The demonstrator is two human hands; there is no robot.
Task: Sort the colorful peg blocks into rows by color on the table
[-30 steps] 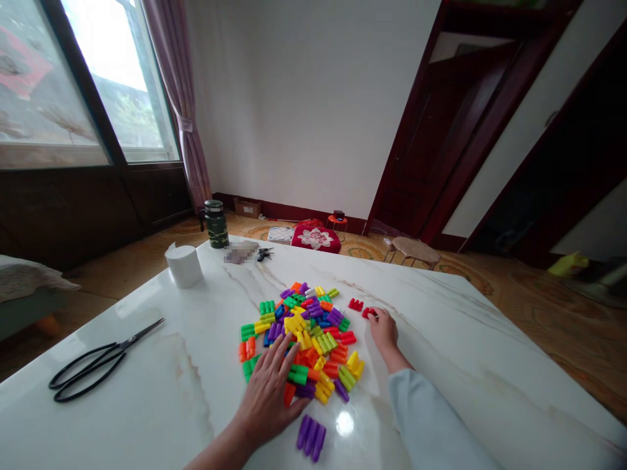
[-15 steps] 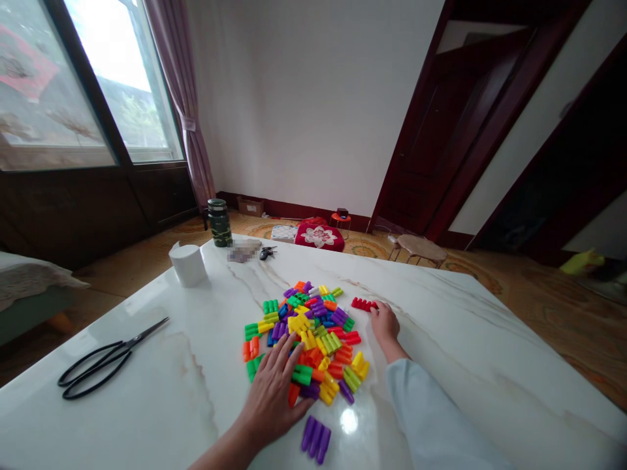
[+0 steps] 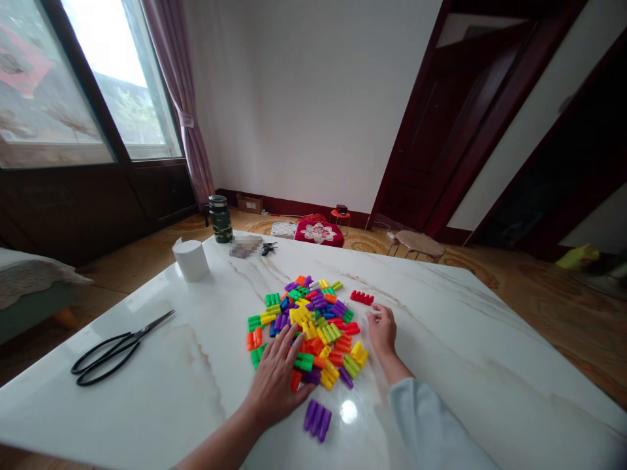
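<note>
A heap of colourful plastic building blocks, shaped like joined tubes, lies in the middle of the white marbled table. My left hand rests on the near left side of the heap, fingers spread, holding nothing. Just right of the heap is my right hand, its fingers loosely curved and apart with nothing visible between them. A red block lies by itself a little beyond my right fingertips, not touched. Nearest to me, a purple block sits apart from the heap, close to my left thumb.
Black-handled scissors lie at the left. Toward the far left corner stand a white paper roll and a dark green flask, with keys beside a blurred-out item. A round stool stands past the table's far edge.
My right hand has let go of the red block and drawn back toward me. The red block stays where it was. My left hand has kept its place on the heap. The view has shifted slightly.
</note>
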